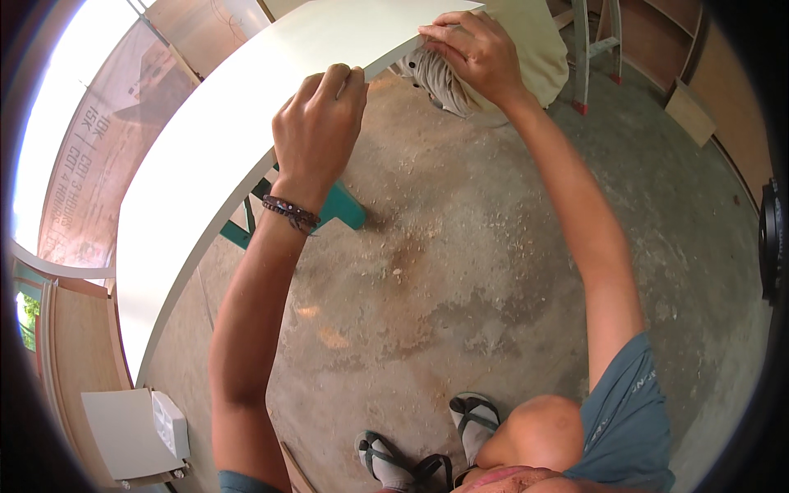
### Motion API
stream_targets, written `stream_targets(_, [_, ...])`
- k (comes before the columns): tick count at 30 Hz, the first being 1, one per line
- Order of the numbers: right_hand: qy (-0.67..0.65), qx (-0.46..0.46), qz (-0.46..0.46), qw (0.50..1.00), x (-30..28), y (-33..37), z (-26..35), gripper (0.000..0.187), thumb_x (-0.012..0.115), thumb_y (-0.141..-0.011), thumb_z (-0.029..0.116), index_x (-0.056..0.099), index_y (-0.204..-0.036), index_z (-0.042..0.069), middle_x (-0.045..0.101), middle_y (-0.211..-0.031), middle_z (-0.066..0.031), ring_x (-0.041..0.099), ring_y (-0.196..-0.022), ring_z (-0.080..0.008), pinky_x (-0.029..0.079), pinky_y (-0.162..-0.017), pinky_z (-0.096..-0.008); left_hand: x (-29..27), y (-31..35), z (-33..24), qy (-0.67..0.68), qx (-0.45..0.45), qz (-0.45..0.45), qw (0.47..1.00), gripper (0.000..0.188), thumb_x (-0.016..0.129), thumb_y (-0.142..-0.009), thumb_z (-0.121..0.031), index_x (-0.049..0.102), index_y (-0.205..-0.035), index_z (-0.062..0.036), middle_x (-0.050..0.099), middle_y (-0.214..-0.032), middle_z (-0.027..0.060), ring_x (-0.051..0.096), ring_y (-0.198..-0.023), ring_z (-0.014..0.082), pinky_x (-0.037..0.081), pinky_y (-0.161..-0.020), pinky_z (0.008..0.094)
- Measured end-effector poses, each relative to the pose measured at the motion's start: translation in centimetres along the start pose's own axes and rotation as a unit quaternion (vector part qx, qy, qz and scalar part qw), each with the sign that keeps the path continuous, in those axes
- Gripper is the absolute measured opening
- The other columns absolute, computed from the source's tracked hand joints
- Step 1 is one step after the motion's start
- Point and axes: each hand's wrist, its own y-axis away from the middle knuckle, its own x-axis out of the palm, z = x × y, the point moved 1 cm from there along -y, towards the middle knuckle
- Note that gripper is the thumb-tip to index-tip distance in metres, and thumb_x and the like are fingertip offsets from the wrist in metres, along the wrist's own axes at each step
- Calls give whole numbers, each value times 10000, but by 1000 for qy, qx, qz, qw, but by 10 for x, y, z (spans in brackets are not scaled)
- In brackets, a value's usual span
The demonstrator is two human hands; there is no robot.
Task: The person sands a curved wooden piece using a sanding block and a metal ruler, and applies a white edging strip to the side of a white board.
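Observation:
A long white board (189, 156) stretches from the lower left up to the top middle, its narrow grey edge facing me. My left hand (319, 123) is at that edge with its fingers curled closed. Something small and dark shows between these fingers, too little of it to name. Farther along the same edge, my right hand (479, 56) is closed, thumb and forefinger pinched at the board's rim. The fingertips of the left hand are partly hidden by the hand itself. A beaded bracelet (289, 212) circles my left wrist.
Beneath the board stands a green support (341, 207). Grey cloth (444, 86) and a pale yellow cover (534, 49) lie behind my right hand. A metal ladder (582, 57) stands at the upper right. Wood chips litter the concrete floor (427, 271). A white box-like item (168, 423) is at lower left.

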Motion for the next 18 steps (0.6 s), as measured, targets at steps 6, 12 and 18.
stream_targets(6, [41,24,5,999,9,14,-4,248,767,-870,272,803,-1114,291,710,-1073,74,665,-936,-157,572,-772,-323,1,1,2,-2,4,-2,1000,178,738,-925,-276,742,-1100,-238,691,-1038,-101,709,-891,99,612,-636,280])
stream_targets(12, [58,63,-19,996,17,21,19,284,751,-890,289,785,-1170,259,690,-1147,26,654,-982,-189,568,-813,-328,4,-7,-9,-86,41,36,995,395,728,-894,-198,688,-1272,-302,662,-1040,-107,649,-923,90,600,-696,254])
stream_targets(18, [-79,255,-105,958,30,36,27,314,720,-954,287,746,-1238,157,666,-1184,-72,642,-1013,-247,546,-850,-345,3,-14,-6,-123,67,68,988,454,711,-884,-134,678,-1304,-302,654,-1051,-84,621,-959,105,582,-743,255])
